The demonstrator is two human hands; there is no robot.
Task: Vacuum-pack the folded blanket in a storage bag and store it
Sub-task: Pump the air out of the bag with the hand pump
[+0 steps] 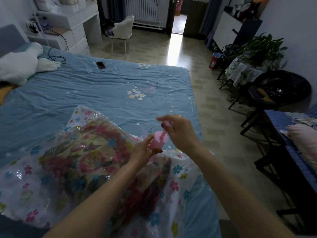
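Pumping time: blanket is in the bag, air not all out yet

Blanket (80,160) with big flowers sits folded inside the clear storage bag (178,170), and the bag lies on the blue bed (96,90). So the packing part looks done. The left hand (142,152) wraps around the pink pump (158,140) and holds it standing on the bag. The right hand (178,131) pinches the pump handle (165,125), which is pulled up on its thin rod. The bag looks puffy and loose in places, so I think more air has to come out. After that, the bag has to be put away.

Some things are hard to see. The hands and handle are blurry. The left hand hides where the pump meets the bag, so no valve shows. I cannot tell if the bag's zipper is closed. The near edge of the bag is cut off.
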